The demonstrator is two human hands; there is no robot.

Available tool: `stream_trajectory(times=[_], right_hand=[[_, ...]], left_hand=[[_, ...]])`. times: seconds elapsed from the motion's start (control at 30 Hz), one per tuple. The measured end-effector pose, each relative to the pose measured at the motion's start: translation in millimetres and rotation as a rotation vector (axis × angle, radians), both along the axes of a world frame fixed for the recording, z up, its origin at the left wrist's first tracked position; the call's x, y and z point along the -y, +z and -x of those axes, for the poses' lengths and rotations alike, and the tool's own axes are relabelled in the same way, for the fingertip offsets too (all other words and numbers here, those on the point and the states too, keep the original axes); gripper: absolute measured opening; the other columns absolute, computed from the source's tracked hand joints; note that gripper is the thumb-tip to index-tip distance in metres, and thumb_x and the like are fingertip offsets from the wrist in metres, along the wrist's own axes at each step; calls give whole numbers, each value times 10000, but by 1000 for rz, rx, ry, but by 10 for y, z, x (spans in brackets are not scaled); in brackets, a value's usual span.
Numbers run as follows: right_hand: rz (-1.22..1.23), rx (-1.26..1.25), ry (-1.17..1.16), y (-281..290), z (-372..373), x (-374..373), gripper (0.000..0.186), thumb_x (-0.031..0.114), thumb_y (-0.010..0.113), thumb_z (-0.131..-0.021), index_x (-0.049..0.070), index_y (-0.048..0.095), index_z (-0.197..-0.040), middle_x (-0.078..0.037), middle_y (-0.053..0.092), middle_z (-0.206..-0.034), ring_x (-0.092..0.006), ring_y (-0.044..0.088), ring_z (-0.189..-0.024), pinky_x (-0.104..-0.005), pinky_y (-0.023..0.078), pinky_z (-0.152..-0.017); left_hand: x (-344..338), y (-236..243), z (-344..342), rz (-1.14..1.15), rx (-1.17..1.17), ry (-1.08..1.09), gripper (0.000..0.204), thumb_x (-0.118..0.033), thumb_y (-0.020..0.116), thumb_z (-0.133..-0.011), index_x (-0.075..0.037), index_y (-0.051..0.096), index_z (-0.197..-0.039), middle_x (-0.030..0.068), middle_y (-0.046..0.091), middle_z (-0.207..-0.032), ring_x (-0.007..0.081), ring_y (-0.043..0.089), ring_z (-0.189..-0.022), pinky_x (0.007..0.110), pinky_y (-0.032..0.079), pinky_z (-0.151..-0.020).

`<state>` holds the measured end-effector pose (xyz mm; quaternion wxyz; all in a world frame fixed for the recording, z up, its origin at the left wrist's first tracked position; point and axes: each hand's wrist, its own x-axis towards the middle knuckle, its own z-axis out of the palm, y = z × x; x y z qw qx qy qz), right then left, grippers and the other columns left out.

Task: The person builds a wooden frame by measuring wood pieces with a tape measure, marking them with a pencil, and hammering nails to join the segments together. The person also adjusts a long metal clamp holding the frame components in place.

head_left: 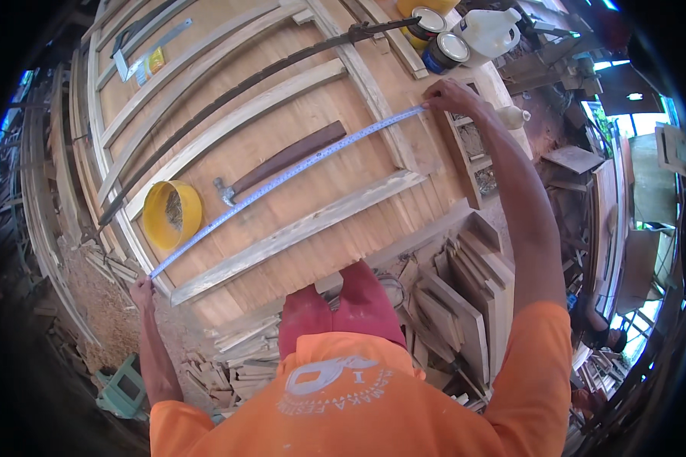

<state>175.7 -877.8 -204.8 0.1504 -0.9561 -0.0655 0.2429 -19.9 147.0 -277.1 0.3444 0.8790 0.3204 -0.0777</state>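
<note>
Orange shirt [389,426]: closest to the lens, its sleeves spread wide because the arms reach toward opposite sides of the panel.
Tape [308,161]: a pale blue measuring strip lying slantwise across the framed wooden panel, one end at each hand; it runs nearly straight, probably because both ends are pulled snug.
Left hand [142,292]: fingers pinched on the tape's near end, at the frame's front left corner, likely so that end cannot slip.
Right hand [448,97]: fingers closed on the far end, beyond the frame's right strip; the thumb is hard to make out. Its grip seems meant to hold the tape tight.
Frame [297,238]: pale wooden strips on the panel; the tape passes over the right one.
Hammer [290,158]: lying along the tape's far side, head toward the left; whether it touches the tape, I cannot tell.
Yellow tub [154,221]: just beside the tape, small bits inside, perhaps placed there for easy reach.
Long bar [280,68]: dark, stretched across the frame above the hammer.
Cans [451,47] and jug [489,34]: grouped at the far right, apart from the tape's path.
</note>
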Motion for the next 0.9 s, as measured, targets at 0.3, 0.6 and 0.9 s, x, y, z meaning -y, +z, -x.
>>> stream_trajectory(times=[0.3, 0.6, 0.9], right_hand=[[-171, 333, -28, -263, 244, -6, 353, 397, 793, -898, 47, 758, -932, -152, 716, -840, -344, 691, -823, -455, 515, -737], [-133, 390, -66, -218, 435, -61, 327, 393, 743, -943, 70, 748, -992, -127, 711, -984, -351, 675, -991, -448, 518, -864], [-142, 396, -80, -248, 483, -62, 316, 381, 738, -954, 72, 738, -1016, -112, 698, -1027, -336, 661, -1038, -443, 520, -902]], left_hand=[[1, -15, 26, 68, -6, 63, 194, -189, 696, -1031, -26, 733, -932, 13, 668, -766, 93, 585, -639, 259, 468, -564], [34, -59, 55, 32, 18, 93, 176, -200, 702, -1037, -51, 726, -948, -8, 651, -764, 86, 562, -631, 255, 454, -556], [67, -68, 49, 18, 40, 149, 179, -199, 699, -1037, -42, 724, -955, -17, 617, -736, 80, 539, -601, 244, 432, -524]])
